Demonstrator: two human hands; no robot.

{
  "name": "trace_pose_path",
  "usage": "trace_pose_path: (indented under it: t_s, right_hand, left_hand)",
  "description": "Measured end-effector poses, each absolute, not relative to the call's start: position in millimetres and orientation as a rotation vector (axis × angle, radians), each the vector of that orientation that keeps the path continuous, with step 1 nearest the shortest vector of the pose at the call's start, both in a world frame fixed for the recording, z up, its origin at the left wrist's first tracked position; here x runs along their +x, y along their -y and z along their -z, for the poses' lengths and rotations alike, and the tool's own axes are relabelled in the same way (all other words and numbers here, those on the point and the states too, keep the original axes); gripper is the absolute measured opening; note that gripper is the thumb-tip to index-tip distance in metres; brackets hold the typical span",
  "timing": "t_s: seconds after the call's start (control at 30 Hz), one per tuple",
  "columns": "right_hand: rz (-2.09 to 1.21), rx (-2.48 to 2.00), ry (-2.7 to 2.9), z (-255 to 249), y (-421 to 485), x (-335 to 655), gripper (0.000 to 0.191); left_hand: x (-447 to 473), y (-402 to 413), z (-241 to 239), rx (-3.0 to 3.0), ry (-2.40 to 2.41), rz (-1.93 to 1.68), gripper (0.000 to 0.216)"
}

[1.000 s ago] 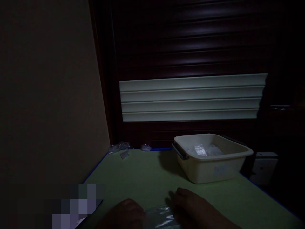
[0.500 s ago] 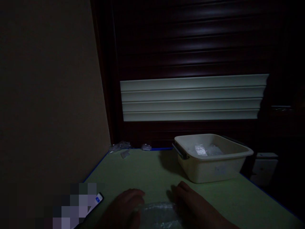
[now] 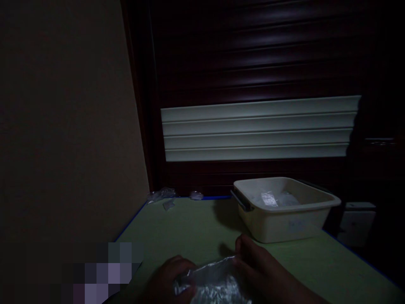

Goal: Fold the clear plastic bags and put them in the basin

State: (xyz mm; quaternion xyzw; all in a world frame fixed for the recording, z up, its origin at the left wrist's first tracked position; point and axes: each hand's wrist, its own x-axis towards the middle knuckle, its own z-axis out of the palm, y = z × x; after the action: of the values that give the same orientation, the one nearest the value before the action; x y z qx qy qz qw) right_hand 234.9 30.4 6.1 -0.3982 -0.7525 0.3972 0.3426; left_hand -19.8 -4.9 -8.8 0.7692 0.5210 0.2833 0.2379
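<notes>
Crinkled clear plastic bag [image 3: 211,285] lies at the near edge of the green table mat [image 3: 196,230], looking light, limp and slippery, best pinched at its top edge. Left hand [image 3: 169,280] and right hand [image 3: 262,270], fingers curled, pinch its upper corners. Farther off stands a cream plastic tub [image 3: 284,215].

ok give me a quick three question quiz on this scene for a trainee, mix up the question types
1. True or false: the cream tub holds clear plastic packets.
2. Multiple choice: what do the left hand and right hand hold between them? A) a clear plastic bag B) a notebook C) a metal tool
3. Short answer: where do the small loose plastic scraps lie on the green table?

Key
1. True; packets show inside the tub.
2. A; the clear plastic bag is gripped at both sides by the fingers.
3. At the far left corner, beside the wall.
</notes>
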Motion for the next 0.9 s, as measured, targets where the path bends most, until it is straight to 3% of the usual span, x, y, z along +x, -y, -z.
trace_pose_path:
  t_s: [0.17,0.33,0.5,0.73,0.9]
  right_hand:
    - [-1.436,-0.837,1.877,0.3,-31.9,233.8,0.051]
    - [-1.299,-1.006,1.941,-11.6,-26.7,233.8,0.024]
    - [-1.267,-1.088,1.958,-18.4,-24.3,235.0,0.015]
    - [-1.5,-0.874,1.902,-18.2,-24.8,235.2,0.03]
    - [-1.238,-1.14,2.037,-21.9,-24.2,235.6,0.018]
  left_hand:
    - [-20.7,-1.2,15.4,2.172,-1.419,-0.822,0.017]
    - [-21.4,-4.4,22.5,2.191,-1.232,-0.953,0.012]
    - [-23.5,-6.6,29.4,2.227,-1.289,-0.946,0.013]
    - [-25.2,-9.4,32.2,2.195,-1.48,-0.877,0.008]
    - [-21.5,-9.4,16.2,2.266,-1.17,-0.888,0.011]
